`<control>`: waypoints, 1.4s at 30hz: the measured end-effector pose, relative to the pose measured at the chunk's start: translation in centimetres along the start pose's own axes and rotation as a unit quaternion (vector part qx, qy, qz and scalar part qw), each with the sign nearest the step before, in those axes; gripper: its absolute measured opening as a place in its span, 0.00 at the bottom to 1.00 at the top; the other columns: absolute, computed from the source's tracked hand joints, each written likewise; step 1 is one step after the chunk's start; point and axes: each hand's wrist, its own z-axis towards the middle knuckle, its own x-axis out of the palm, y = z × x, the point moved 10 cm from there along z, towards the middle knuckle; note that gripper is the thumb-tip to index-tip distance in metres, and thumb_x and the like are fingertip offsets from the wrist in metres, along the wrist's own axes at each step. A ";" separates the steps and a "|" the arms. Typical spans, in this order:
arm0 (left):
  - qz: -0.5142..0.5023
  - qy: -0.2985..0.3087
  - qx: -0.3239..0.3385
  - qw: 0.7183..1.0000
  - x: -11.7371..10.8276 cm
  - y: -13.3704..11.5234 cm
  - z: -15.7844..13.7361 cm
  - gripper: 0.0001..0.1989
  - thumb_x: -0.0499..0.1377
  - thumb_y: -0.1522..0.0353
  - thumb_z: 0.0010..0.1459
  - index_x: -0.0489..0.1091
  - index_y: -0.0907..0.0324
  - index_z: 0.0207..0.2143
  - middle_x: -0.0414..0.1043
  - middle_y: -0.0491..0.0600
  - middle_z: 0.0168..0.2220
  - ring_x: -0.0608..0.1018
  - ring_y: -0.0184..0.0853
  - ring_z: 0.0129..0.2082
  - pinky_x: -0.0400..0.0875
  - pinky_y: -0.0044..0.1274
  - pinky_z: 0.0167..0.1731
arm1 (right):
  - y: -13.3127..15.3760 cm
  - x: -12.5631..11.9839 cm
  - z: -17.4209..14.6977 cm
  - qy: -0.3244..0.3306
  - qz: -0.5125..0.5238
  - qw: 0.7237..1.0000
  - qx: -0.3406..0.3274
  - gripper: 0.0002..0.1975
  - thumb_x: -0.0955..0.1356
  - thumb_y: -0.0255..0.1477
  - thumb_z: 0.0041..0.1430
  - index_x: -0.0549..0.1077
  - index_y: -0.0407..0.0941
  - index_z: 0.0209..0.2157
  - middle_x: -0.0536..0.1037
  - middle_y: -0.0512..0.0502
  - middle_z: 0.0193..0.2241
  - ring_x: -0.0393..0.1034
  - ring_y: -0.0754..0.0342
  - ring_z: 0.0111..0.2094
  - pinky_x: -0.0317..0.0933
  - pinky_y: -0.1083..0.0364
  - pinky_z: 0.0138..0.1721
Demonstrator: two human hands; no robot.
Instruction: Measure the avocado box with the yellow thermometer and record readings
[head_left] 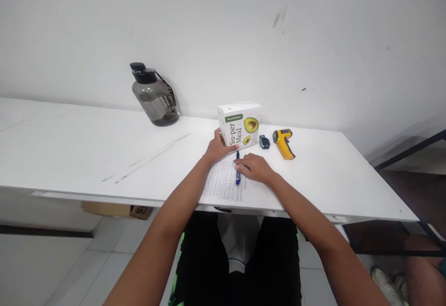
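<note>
A white carton (240, 127) printed "Su-per Meal" with avocado pictures stands upright near the wall. My left hand (219, 147) wraps around its lower left corner, with the thumb across the front face. Just in front of it, a blue pen (238, 176) is over a sheet of paper (219, 182) covered in rows of handwriting. The fingertips of my right hand (256, 166) close over the pen's upper part. Whether the pen is lifted off the sheet cannot be made out.
A dark translucent water jug (155, 99) stands at the back left. Right of the carton are a small dark watch-like device (265, 142) and a yellow infrared thermometer (284, 144). The white table's (87, 148) front edge runs before my lap. Another person's leg (423, 269) is at lower right.
</note>
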 end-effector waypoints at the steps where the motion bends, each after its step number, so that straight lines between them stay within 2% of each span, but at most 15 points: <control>1: 0.005 0.002 -0.002 1.000 0.0 0.0 0.0 0.57 0.78 0.54 0.38 0.54 0.52 0.66 0.75 0.58 0.58 0.77 0.52 0.60 0.73 0.43 0.58 | 0.3 0.4 0.0 0.017 -0.008 1.000 -0.008 0.17 0.69 0.46 0.65 0.84 0.50 0.34 0.81 0.45 0.28 0.72 0.49 0.33 0.65 0.52 0.39; 5: 0.013 0.016 -0.004 1.000 0.2 0.0 -0.1 0.58 0.78 0.53 0.40 0.51 0.52 0.68 0.74 0.59 0.59 0.77 0.52 0.60 0.73 0.43 0.58 | 1.1 1.2 -0.3 0.061 -0.037 0.997 -0.028 0.20 0.67 0.41 0.67 0.78 0.49 0.23 0.75 0.48 0.20 0.69 0.52 0.28 0.61 0.53 0.37; 8: 0.010 0.019 -0.002 1.000 0.3 -0.1 -0.1 0.58 0.78 0.53 0.40 0.51 0.52 0.67 0.74 0.59 0.59 0.77 0.51 0.60 0.73 0.43 0.58 | 1.5 0.6 -0.5 0.055 0.004 0.998 -0.023 0.11 0.71 0.39 0.61 0.80 0.49 0.28 0.75 0.50 0.21 0.69 0.52 0.28 0.61 0.53 0.36; 11: 0.021 0.017 -0.002 1.000 0.3 -0.3 -0.1 0.57 0.78 0.53 0.40 0.52 0.52 0.67 0.74 0.59 0.59 0.77 0.52 0.60 0.72 0.44 0.59 | 1.0 -0.8 -0.7 0.022 0.126 0.991 0.024 0.08 0.71 0.38 0.58 0.81 0.49 0.34 0.77 0.51 0.25 0.69 0.53 0.27 0.63 0.53 0.35; 13: 0.031 0.014 -0.004 0.999 0.2 -0.5 -0.2 0.57 0.78 0.53 0.39 0.52 0.52 0.67 0.74 0.59 0.59 0.77 0.53 0.60 0.72 0.45 0.59 | 0.2 -2.1 -1.2 -0.019 0.237 0.969 0.064 0.11 0.70 0.40 0.58 0.81 0.49 0.37 0.78 0.51 0.25 0.70 0.52 0.28 0.64 0.52 0.34; 16: 0.045 0.009 -0.009 0.999 0.1 -0.9 -0.4 0.57 0.77 0.53 0.40 0.53 0.52 0.67 0.74 0.59 0.59 0.76 0.55 0.60 0.72 0.46 0.58 | -0.7 -3.4 -2.8 -0.070 0.382 0.916 0.104 0.16 0.70 0.43 0.60 0.82 0.48 0.43 0.79 0.50 0.24 0.72 0.52 0.27 0.66 0.51 0.34; 20: 0.081 0.017 -0.009 0.996 0.3 -1.3 -0.6 0.56 0.76 0.52 0.42 0.52 0.53 0.68 0.73 0.59 0.61 0.77 0.56 0.59 0.74 0.45 0.56 | -1.1 -2.3 -6.2 -0.034 0.462 0.871 0.162 0.23 0.73 0.48 0.59 0.80 0.47 0.49 0.84 0.44 0.34 0.76 0.51 0.29 0.68 0.48 0.37; 22: 0.106 0.024 -0.004 0.994 0.4 -1.3 -0.6 0.56 0.75 0.52 0.43 0.51 0.53 0.68 0.73 0.59 0.61 0.78 0.55 0.59 0.75 0.44 0.55 | -1.2 -1.4 -7.8 -0.018 0.480 0.857 0.184 0.24 0.75 0.49 0.56 0.80 0.46 0.46 0.83 0.44 0.32 0.75 0.50 0.30 0.68 0.49 0.37; 25: 0.137 0.030 0.006 0.990 0.6 -1.2 -0.5 0.54 0.74 0.54 0.45 0.50 0.52 0.68 0.75 0.56 0.60 0.78 0.54 0.58 0.76 0.43 0.55 | -1.2 -0.6 -9.0 -0.009 0.461 0.865 0.195 0.21 0.80 0.46 0.50 0.79 0.46 0.37 0.74 0.53 0.22 0.68 0.56 0.24 0.63 0.53 0.32; 29: 0.141 0.032 0.019 0.989 0.8 -1.4 -0.6 0.55 0.74 0.54 0.45 0.49 0.51 0.68 0.75 0.56 0.60 0.79 0.53 0.57 0.76 0.42 0.55 | -0.5 0.3 -8.7 0.012 0.446 0.876 0.182 0.25 0.79 0.48 0.51 0.77 0.48 0.44 0.77 0.51 0.27 0.73 0.53 0.31 0.66 0.52 0.39; 31: 0.142 0.033 0.016 0.989 0.7 -1.4 -0.7 0.55 0.74 0.54 0.45 0.49 0.52 0.69 0.75 0.56 0.60 0.79 0.53 0.58 0.76 0.42 0.54 | -0.2 0.7 -8.6 0.029 0.413 0.892 0.183 0.25 0.79 0.47 0.51 0.76 0.48 0.44 0.79 0.50 0.29 0.74 0.52 0.33 0.66 0.51 0.40; 34: 0.147 0.034 0.014 0.989 0.7 -1.6 -0.8 0.54 0.73 0.54 0.46 0.49 0.51 0.69 0.76 0.55 0.60 0.79 0.54 0.58 0.76 0.42 0.54 | 0.4 1.0 -8.6 0.043 0.336 0.926 0.168 0.19 0.78 0.42 0.53 0.75 0.48 0.41 0.79 0.51 0.29 0.74 0.53 0.32 0.67 0.51 0.40; 38: 0.150 0.039 0.021 0.988 0.8 -1.8 -0.9 0.54 0.73 0.53 0.46 0.48 0.52 0.69 0.75 0.56 0.61 0.78 0.54 0.58 0.76 0.43 0.53 | 1.5 0.9 -8.6 0.045 0.242 0.963 0.113 0.16 0.73 0.36 0.59 0.73 0.48 0.48 0.85 0.47 0.36 0.77 0.52 0.36 0.68 0.51 0.43; 40: 0.150 0.041 0.020 0.988 0.9 -1.8 -0.9 0.54 0.72 0.53 0.47 0.48 0.52 0.69 0.74 0.57 0.61 0.79 0.54 0.58 0.76 0.43 0.53 | 1.9 0.6 -8.7 0.026 0.159 0.983 0.085 0.13 0.70 0.32 0.63 0.73 0.49 0.49 0.86 0.46 0.38 0.79 0.51 0.37 0.69 0.52 0.41; 42: 0.152 0.042 0.022 0.987 0.9 -1.8 -0.9 0.53 0.72 0.53 0.47 0.48 0.52 0.69 0.74 0.57 0.61 0.79 0.54 0.57 0.76 0.43 0.53 | 2.8 0.1 -8.9 -0.012 0.048 0.998 0.025 0.09 0.66 0.29 0.66 0.75 0.48 0.47 0.86 0.44 0.40 0.80 0.50 0.39 0.70 0.51 0.42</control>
